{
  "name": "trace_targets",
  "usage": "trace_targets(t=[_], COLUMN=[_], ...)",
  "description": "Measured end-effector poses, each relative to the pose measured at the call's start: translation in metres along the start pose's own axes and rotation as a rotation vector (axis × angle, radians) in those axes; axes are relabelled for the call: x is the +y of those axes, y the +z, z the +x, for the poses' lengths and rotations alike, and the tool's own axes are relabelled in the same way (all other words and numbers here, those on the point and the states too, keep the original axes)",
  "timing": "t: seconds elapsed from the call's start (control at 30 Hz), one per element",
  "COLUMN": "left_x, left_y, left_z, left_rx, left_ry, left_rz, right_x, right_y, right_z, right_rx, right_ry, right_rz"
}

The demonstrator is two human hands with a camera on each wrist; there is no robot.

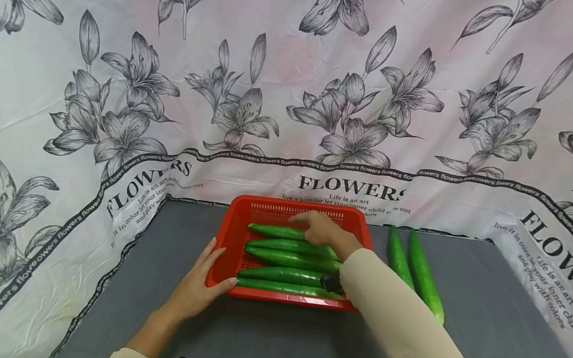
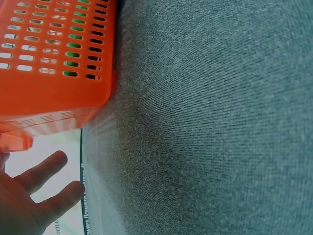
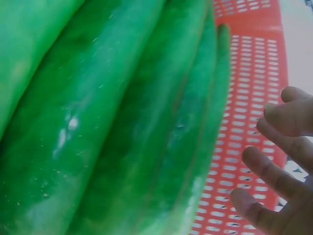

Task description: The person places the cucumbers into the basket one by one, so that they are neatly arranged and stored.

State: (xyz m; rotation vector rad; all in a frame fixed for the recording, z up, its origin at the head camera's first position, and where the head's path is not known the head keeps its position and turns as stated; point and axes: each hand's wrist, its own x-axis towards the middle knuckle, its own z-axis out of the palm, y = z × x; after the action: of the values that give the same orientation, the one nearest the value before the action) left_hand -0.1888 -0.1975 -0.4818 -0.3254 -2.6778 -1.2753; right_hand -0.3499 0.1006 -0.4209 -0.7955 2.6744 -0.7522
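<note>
We press our left hand, fingers straight, against the red perforated plastic basket's near-left corner to steady it, while our right hand rests loosely open, gripping nothing, on the farthest long green cucumber inside.

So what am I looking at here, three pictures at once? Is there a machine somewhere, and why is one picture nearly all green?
There is no machine: a person works with two bare hands and wears three cameras. The wide picture comes from the head and looks down at a grey table with flowered cloth hung behind it. On the table stands a red perforated basket holding five cucumbers side by side; two more cucumbers lie on the table to its right. The left hand rests flat against the basket's near left corner. The right hand lies on the farthest cucumber in the basket. The other two pictures come from the wrists. The left wrist camera sees the basket's wall, the table and open fingers. The right wrist camera sits so close to the cucumbers that green fills it.
</note>
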Motion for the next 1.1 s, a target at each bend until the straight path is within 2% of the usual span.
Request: trace_targets(t=[0.3, 0.6, 0.9, 1.1], left_x=[0.0, 0.0, -0.001, -0.001], left_y=[0.001, 0.0, 0.0, 0.0], left_z=[0.001, 0.0, -0.001, -0.001], left_rx=[-0.001, -0.001, -0.013, -0.015], left_ry=[0.001, 0.007, -0.011, -0.005], left_rz=[0.001, 0.0, -0.003, 0.008], right_x=[-0.017, -0.024, -0.029, -0.033], right_y=[-0.018, -0.032, -0.035, -0.031], right_z=[-0.02, -0.049, -0.09, -0.12], right_rx=[0.014, 0.073, 0.22, 0.319], right_ry=[-0.018, -0.053, -0.125, -0.128], right_rz=[0.062, 0.151, 0.18, 0.204])
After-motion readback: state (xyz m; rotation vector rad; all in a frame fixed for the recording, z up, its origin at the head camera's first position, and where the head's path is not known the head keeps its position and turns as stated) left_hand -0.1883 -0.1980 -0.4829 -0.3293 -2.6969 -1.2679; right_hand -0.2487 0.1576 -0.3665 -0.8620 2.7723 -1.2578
